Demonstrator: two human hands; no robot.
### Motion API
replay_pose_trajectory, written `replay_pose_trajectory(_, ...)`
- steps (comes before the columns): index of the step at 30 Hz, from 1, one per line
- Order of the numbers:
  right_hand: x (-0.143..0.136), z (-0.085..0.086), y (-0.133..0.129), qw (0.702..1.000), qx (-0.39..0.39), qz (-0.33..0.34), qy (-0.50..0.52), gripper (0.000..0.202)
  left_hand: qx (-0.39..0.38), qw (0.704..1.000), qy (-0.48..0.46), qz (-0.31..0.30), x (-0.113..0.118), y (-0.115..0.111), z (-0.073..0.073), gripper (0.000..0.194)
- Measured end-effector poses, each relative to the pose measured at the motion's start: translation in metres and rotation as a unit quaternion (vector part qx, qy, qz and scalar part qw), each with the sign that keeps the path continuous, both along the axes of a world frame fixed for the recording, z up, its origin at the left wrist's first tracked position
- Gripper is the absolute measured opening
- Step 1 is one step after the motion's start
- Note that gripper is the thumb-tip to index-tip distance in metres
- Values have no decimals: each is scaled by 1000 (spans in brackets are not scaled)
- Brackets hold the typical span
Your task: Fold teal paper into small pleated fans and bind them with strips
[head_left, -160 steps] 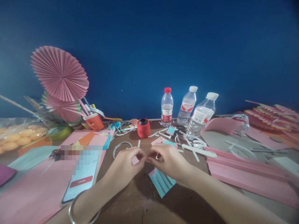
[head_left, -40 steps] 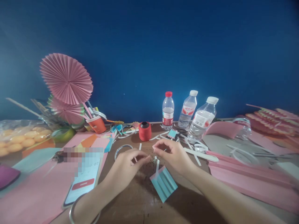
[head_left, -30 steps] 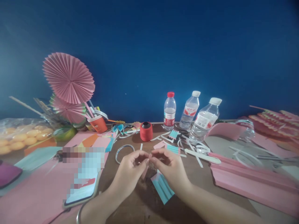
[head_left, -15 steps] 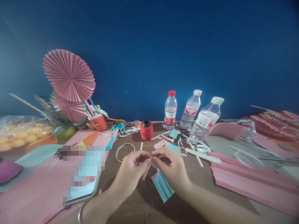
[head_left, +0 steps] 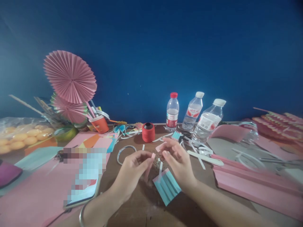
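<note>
Above your worktop (head_left: 132, 209), your right hand (head_left: 177, 160) has its fingers parted, seemingly gripping nothing; your left hand (head_left: 132, 168) is pinched together. Between and below them lies teal paper (head_left: 167, 187), already pleated. The left pinch holds a pink strip (head_left: 153, 155); what remains doesn't show.

Left hand (head_left: 133, 169) in a pinch, right hand (head_left: 179, 164) apart, loosely curled, forearms (head_left: 107, 201) angled inward

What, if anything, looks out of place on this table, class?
White strips lie scattered before the bottles, some overlapping, like stray offcuts. Dark specks dot the table between the left hand and right hand, perhaps debris. The two white-capped bottles look tilted, though lens distortion may cause that.
</note>
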State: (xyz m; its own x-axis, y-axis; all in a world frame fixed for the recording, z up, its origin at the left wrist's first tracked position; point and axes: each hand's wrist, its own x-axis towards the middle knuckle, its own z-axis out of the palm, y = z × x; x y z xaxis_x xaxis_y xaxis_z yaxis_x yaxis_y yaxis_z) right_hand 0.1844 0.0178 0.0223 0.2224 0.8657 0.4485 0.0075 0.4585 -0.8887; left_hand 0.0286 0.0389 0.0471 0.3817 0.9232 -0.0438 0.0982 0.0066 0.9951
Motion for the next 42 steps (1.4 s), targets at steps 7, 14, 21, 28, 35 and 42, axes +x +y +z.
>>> replay_pose_trajectory(7,-7,-8,6,938,-200,231,162,12,-25,998,-58,-14,0,-3,3,16)
replay_pose_trajectory(14,-13,-10,3,944,-122,240,193,8,-84,992,-94,-31,3,-5,5,20)
replay_pose_trajectory(21,4,21,-2,967,-19,185,175,4,4,999,-15,-33,2,-1,-4,23)
replay_pose_trajectory(28,37,59,-2,987,-32,126,99,5,421,781,359,-290,1,5,-19,38)
replay_pose_trajectory(35,14,0,-42,944,-196,244,-101,9,434,744,429,-274,-7,8,-28,43)
replay_pose_trajectory(42,20,-18,-59,884,-51,312,-343,10,419,734,485,-226,-29,15,-23,35)
